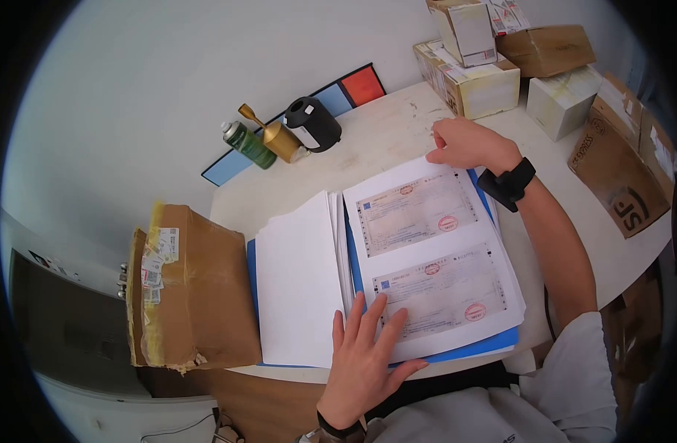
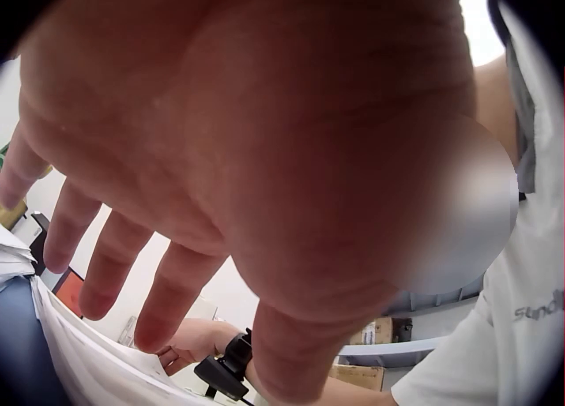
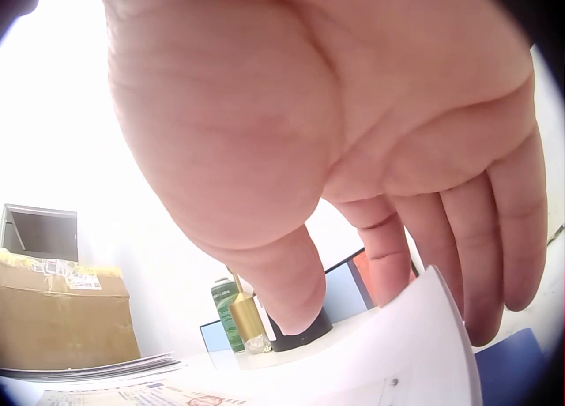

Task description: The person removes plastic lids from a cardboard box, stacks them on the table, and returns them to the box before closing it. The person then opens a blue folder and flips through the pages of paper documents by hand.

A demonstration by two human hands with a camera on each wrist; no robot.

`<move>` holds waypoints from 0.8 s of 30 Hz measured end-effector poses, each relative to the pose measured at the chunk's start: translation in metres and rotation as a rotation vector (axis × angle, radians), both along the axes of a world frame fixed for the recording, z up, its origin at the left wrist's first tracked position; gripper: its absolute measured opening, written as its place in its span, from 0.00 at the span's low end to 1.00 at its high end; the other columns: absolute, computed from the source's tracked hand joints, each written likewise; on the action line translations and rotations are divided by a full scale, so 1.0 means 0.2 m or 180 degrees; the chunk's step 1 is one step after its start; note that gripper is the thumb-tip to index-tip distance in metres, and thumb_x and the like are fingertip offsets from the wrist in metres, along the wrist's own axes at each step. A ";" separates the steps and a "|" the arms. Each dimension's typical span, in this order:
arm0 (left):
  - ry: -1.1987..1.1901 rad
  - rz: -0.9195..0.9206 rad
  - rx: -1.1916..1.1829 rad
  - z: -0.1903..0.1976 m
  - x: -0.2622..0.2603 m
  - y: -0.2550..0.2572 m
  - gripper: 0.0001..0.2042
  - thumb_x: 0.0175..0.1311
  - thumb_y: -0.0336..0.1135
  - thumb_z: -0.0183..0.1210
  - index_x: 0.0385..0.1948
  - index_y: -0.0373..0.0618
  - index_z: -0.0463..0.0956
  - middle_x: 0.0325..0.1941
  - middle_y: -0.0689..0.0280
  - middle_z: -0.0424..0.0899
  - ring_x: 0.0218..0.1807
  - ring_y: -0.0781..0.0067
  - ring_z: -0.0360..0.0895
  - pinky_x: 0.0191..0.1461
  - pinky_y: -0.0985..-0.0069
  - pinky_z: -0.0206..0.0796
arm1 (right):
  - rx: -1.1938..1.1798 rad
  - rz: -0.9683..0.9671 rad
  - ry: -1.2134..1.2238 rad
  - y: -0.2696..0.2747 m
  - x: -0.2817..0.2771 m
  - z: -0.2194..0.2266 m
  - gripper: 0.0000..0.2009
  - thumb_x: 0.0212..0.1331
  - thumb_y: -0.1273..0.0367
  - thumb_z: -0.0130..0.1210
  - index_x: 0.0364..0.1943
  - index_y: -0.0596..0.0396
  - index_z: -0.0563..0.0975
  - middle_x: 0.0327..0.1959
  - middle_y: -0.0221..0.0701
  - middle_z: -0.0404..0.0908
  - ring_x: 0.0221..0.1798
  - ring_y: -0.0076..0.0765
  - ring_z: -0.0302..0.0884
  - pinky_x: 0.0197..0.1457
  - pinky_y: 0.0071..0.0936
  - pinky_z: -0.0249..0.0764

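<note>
An open blue folder (image 1: 480, 345) lies on the table with a stack of white sheets on each side. The right-hand page (image 1: 493, 295) bears two printed certificate-like slips with red stamps; the left-hand page (image 1: 298, 280) is blank. My left hand (image 1: 364, 354) is spread, fingertips over the lower slip and the inner margin. At the far edge of the right-hand page is my right hand (image 1: 467, 144), thumb apart from the forefinger. In the right wrist view, a sheet's corner (image 3: 433, 318) curves up, hiding my forefinger's tip behind it.
A large cardboard box (image 1: 205, 288) stands left of the folder. Behind are a green spray can (image 1: 248, 145), a gold long-necked object (image 1: 279, 139) and a black cylindrical holder (image 1: 314, 124). Several parcels, including a brown box (image 1: 620, 173), crowd the back right of the white table (image 1: 397, 118).
</note>
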State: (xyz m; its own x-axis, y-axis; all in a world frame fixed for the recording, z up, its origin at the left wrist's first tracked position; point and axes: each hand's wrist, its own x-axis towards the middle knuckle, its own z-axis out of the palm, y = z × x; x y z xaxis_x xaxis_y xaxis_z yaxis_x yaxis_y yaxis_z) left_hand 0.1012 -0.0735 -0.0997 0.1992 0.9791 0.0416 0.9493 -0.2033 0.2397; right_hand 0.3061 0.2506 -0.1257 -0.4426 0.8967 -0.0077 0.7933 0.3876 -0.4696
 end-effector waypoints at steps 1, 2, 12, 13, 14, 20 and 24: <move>-0.0005 -0.0050 0.0003 -0.02 0.01 0.01 0.33 0.55 0.54 0.76 0.60 0.47 0.79 0.70 0.49 0.74 0.76 0.37 0.64 0.76 0.41 0.55 | -0.0102 -0.0042 0.0069 -0.01 0.00 0.01 0.18 0.57 0.59 0.67 0.37 0.63 0.79 0.34 0.46 0.85 0.38 0.49 0.83 0.42 0.40 0.77; -0.0039 -0.0075 -0.0141 -0.05 0.01 0.02 0.37 0.54 0.57 0.75 0.64 0.48 0.75 0.73 0.49 0.69 0.79 0.35 0.59 0.78 0.37 0.48 | -0.0105 -0.0091 0.0073 -0.01 0.01 0.04 0.18 0.57 0.59 0.67 0.37 0.63 0.79 0.34 0.46 0.85 0.38 0.49 0.83 0.42 0.40 0.77; -0.0145 -0.0237 -0.0259 -0.16 0.10 0.04 0.42 0.53 0.57 0.76 0.69 0.47 0.72 0.80 0.41 0.60 0.81 0.28 0.53 0.76 0.36 0.53 | -0.0534 0.0128 0.0669 -0.09 0.02 0.14 0.25 0.62 0.50 0.65 0.47 0.62 0.80 0.45 0.42 0.85 0.42 0.36 0.83 0.42 0.34 0.79; -0.0146 -0.0254 -0.0261 -0.17 0.10 0.04 0.42 0.53 0.57 0.76 0.69 0.47 0.72 0.80 0.41 0.60 0.81 0.28 0.53 0.76 0.36 0.53 | -0.0989 0.0072 0.0963 -0.12 0.02 0.16 0.27 0.64 0.49 0.64 0.50 0.61 0.79 0.45 0.40 0.86 0.42 0.33 0.84 0.41 0.32 0.78; -0.0238 -0.0262 -0.0250 -0.17 0.09 0.03 0.39 0.56 0.54 0.75 0.69 0.46 0.72 0.79 0.40 0.61 0.81 0.28 0.54 0.76 0.36 0.53 | -0.0989 0.0063 0.0963 -0.12 0.02 0.18 0.27 0.64 0.49 0.64 0.50 0.61 0.79 0.45 0.40 0.86 0.42 0.33 0.84 0.41 0.32 0.78; -0.0577 -0.0315 -0.0036 -0.18 0.02 0.02 0.24 0.70 0.40 0.65 0.65 0.42 0.74 0.69 0.41 0.75 0.75 0.39 0.67 0.76 0.48 0.59 | -0.2383 0.1115 0.2702 -0.13 -0.06 0.18 0.31 0.75 0.40 0.48 0.59 0.56 0.76 0.49 0.43 0.85 0.40 0.32 0.87 0.36 0.25 0.83; -0.2207 0.1938 -0.0356 -0.14 0.05 -0.08 0.14 0.77 0.34 0.57 0.54 0.33 0.80 0.46 0.50 0.86 0.50 0.65 0.81 0.58 0.66 0.70 | -0.2973 0.1278 0.3062 -0.10 -0.06 0.18 0.36 0.77 0.37 0.36 0.59 0.57 0.76 0.52 0.44 0.85 0.43 0.36 0.87 0.43 0.28 0.84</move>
